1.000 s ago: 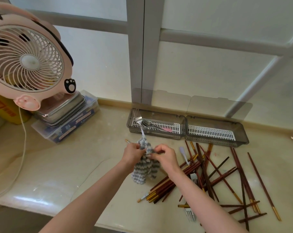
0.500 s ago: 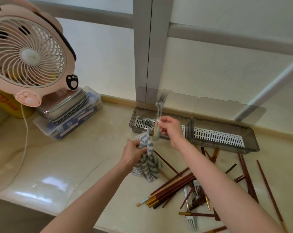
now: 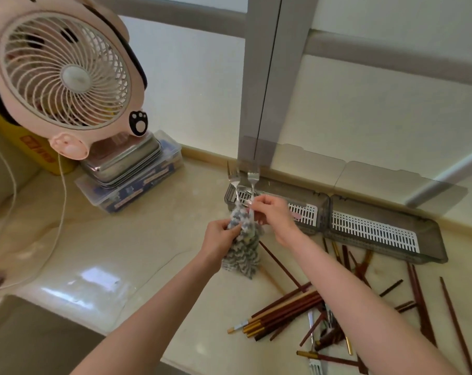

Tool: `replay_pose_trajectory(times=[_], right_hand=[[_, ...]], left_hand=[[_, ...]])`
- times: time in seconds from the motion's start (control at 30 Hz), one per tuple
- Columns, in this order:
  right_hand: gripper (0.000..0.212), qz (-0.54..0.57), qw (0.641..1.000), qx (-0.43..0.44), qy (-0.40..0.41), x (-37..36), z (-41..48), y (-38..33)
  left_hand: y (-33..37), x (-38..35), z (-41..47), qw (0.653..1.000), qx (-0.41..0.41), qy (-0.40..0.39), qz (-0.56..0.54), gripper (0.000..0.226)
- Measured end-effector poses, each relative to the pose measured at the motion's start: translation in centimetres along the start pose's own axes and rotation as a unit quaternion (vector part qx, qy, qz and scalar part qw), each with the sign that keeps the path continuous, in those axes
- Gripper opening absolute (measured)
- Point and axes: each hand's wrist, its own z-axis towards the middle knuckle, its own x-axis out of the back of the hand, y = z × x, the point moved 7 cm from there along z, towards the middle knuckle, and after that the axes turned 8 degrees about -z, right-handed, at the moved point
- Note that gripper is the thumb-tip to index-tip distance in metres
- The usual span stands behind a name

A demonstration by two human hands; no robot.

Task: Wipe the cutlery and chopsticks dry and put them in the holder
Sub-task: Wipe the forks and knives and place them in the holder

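Left hand (image 3: 220,238) grips the cloth (image 3: 243,250), bunched round the fork handles, so a pull should dry them. Right hand (image 3: 272,212) pinches a fork (image 3: 252,180) by its handle, tines up, in front of the holder (image 3: 386,249) — a short drop in. A second fork (image 3: 233,177) stands just beside, its handle running into the cloth. Chopsticks (image 3: 289,312) lie loose on the bench (image 3: 148,239) near the holder — judged unwiped.
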Motion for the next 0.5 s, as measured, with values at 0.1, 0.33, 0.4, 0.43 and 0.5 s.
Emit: replay_pose_trajectory(times=[0.1, 0.33, 0.4, 0.43, 0.5], right_hand=[[0.009, 0.083, 0.992, 0.015, 0.093, 3.1, -0.4, -0.2], [0.005, 0.06, 0.998, 0.01, 0.031, 0.5, -5.8, 2.4], [0.01, 0.068, 0.998, -0.01, 0.001, -0.8, -6.7, 3.2], [0.012, 0.071, 0.997, -0.01, -0.003, -1.1, -6.8, 3.4], [0.01, 0.091, 0.996, -0.015, 0.017, -1.0, -6.8, 3.5]], left_hand=[[-0.5, 0.2, 0.2, 0.999, 0.014, 0.01, -0.03, 0.015], [0.0, 0.0, 0.3, 0.994, 0.011, 0.029, -0.105, 0.013], [0.3, -0.5, 0.3, 0.992, 0.013, 0.025, -0.122, 0.01], [0.3, -0.9, 0.2, 0.992, 0.017, 0.02, -0.124, 0.012], [0.1, -1.4, 0.0, 0.991, 0.027, 0.012, -0.132, 0.017]])
